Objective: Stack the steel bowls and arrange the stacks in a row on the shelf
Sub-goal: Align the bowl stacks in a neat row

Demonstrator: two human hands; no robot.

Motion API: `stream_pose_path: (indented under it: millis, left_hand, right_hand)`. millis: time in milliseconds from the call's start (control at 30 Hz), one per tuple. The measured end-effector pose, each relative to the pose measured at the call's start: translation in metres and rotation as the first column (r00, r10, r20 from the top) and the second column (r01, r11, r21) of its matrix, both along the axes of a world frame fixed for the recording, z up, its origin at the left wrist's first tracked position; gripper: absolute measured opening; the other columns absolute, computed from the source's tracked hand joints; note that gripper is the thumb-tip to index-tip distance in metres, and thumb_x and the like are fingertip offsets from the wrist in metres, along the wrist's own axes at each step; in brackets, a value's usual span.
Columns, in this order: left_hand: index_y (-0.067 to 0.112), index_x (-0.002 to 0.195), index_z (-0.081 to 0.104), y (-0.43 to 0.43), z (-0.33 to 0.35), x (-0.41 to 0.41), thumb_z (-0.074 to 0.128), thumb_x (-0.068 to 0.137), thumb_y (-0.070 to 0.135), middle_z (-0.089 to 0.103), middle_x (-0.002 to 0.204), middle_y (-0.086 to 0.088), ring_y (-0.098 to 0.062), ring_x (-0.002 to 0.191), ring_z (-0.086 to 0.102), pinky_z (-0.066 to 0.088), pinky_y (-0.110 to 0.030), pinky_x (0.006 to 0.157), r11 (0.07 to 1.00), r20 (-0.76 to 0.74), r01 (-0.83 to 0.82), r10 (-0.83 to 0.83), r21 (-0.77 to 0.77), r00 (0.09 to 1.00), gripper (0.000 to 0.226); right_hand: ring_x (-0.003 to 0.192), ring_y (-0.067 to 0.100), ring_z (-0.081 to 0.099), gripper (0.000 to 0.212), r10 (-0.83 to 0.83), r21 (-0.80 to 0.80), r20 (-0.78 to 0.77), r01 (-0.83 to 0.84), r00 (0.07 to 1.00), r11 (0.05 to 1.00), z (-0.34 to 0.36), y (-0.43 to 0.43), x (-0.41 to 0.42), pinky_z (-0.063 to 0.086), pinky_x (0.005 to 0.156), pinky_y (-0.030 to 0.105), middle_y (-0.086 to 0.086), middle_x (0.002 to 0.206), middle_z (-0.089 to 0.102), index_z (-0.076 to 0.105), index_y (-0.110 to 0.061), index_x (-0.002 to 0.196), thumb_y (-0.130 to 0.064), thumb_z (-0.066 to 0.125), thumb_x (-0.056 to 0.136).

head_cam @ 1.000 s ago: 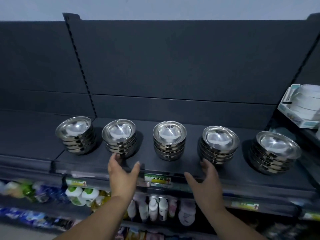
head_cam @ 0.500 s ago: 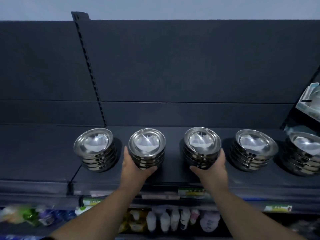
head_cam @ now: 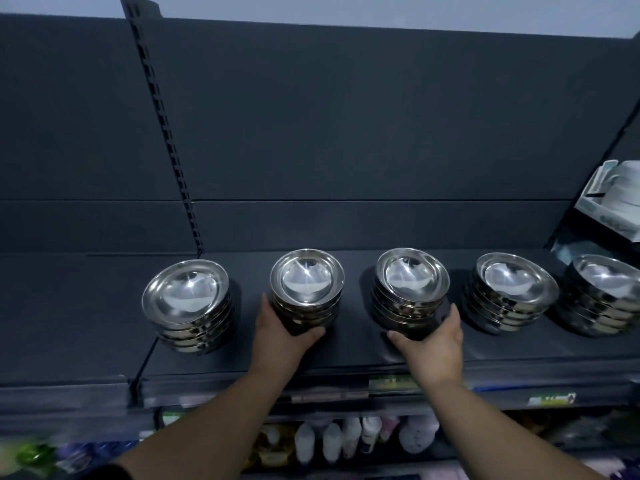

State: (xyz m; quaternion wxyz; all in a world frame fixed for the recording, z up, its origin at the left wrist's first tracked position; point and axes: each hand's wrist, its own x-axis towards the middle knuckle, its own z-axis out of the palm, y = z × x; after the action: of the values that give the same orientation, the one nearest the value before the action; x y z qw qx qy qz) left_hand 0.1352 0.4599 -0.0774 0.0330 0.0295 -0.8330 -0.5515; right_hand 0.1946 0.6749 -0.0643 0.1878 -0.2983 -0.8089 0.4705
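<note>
The stacked bowls (head_cam: 306, 282) are polished steel with a mirror-like gloss; the shelf (head_cam: 346, 355) and its back panel (head_cam: 346, 116) look matt, smooth dark grey.

Rightmost bowl stack (head_cam: 602, 296) cut off.

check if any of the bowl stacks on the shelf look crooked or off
Mostly tidy. The middle stack in the right hand has its top bowl shifted sideways. The left hand holds the second stack.

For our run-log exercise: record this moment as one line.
left hand: grips second stack | right hand: grips third stack | shelf: five stacks
</note>
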Motion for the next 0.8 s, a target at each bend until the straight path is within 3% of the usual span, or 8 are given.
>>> stream_pose_path:
  millis: [67,133,233,367,433,500,633,800]
  left_hand:
    - [0.015,0.149,0.02,-0.006,0.0,0.011,0.088,0.054,0.044,0.038,0.149,-0.005,-0.02,0.136,0.038,0.034,-0.04,0.114,1.0,0.024,-0.001,0.001,0.001,1.0,0.121]
    - [0.013,0.151,0.018,-0.015,-0.003,0.027,0.084,0.068,0.035,0.035,0.15,-0.005,-0.019,0.136,0.037,0.032,-0.033,0.113,1.0,0.017,-0.019,0.019,-0.003,1.0,0.108]
    - [0.016,0.137,0.039,-0.037,-0.012,0.052,0.078,0.076,0.03,0.05,0.132,-0.004,-0.016,0.118,0.049,0.042,-0.032,0.101,0.997,-0.039,-0.077,0.077,-0.006,0.996,0.074]
    - [0.021,0.11,0.046,-0.082,-0.015,0.067,0.08,0.074,0.027,0.049,0.109,-0.002,-0.024,0.099,0.056,0.049,-0.041,0.088,0.949,-0.111,-0.316,0.316,0.017,0.942,0.05]
    - [0.018,0.113,0.046,-0.103,-0.008,0.065,0.082,0.071,0.023,0.044,0.114,-0.002,-0.027,0.104,0.053,0.048,-0.045,0.093,0.901,-0.157,-0.43,0.434,0.058,0.887,0.056]
    - [0.015,0.131,0.04,-0.119,0.002,0.056,0.084,0.069,0.022,0.038,0.132,-0.006,-0.028,0.122,0.045,0.041,-0.043,0.104,0.876,-0.118,-0.476,0.481,0.07,0.868,0.076]
    - [0.018,0.151,0.012,-0.133,0.012,0.031,0.091,0.059,0.025,0.017,0.156,-0.007,-0.026,0.14,0.029,0.03,-0.038,0.112,0.932,0.004,-0.357,0.357,0.063,0.934,0.122]
    - [0.029,0.149,0.014,-0.135,0.006,0.008,0.092,0.055,0.023,0.037,0.148,-0.003,-0.024,0.132,0.041,0.037,-0.04,0.109,0.964,0.013,-0.253,0.253,0.078,0.967,0.122]
  right_hand:
    - [0.129,0.034,0.043,0.097,-0.034,0.046,0.001,0.034,0.999,0.998,-0.002,-0.012,0.01,0.036,0.106,0.038,0.016,0.144,0.034,0.028,-0.007,0.144,-0.02,0.087,0.068]
    - [0.12,0.031,0.049,0.08,-0.031,0.079,-0.013,0.032,0.999,0.996,-0.005,-0.027,0.018,0.042,0.1,0.039,0.011,0.133,0.043,0.039,-0.008,0.133,-0.023,0.085,0.069]
    - [0.11,0.022,0.052,0.067,0.078,0.065,-0.013,-0.077,0.997,0.995,-0.006,-0.052,0.02,0.042,0.088,0.03,0.005,0.123,0.048,0.045,-0.012,0.126,-0.022,0.083,0.072]
    - [0.115,0.016,0.047,0.086,0.242,0.003,0.007,-0.242,0.97,0.97,0.001,-0.082,0.006,0.037,0.095,0.024,0.005,0.135,0.045,0.036,-0.013,0.14,-0.024,0.085,0.07]
    - [0.131,0.02,0.041,0.104,0.295,-0.016,0.037,-0.295,0.955,0.955,0.004,-0.093,-0.001,0.034,0.105,0.028,0.005,0.148,0.037,0.024,-0.014,0.148,-0.028,0.087,0.067]
    - [0.14,0.024,0.033,0.116,0.329,-0.024,0.072,-0.328,0.941,0.944,0.005,-0.101,-0.006,0.031,0.11,0.032,0.007,0.154,0.029,0.014,-0.015,0.152,-0.032,0.089,0.064]
    - [0.144,0.026,0.027,0.127,0.347,-0.046,0.073,-0.344,0.935,0.938,0.009,-0.106,-0.017,0.028,0.114,0.036,0.008,0.158,0.022,0.006,-0.018,0.153,-0.032,0.091,0.06]
    - [0.142,0.027,0.031,0.134,0.335,-0.051,0.051,-0.333,0.941,0.942,0.006,-0.107,-0.029,0.031,0.113,0.037,0.009,0.157,0.024,0.001,-0.025,0.153,-0.03,0.093,0.055]
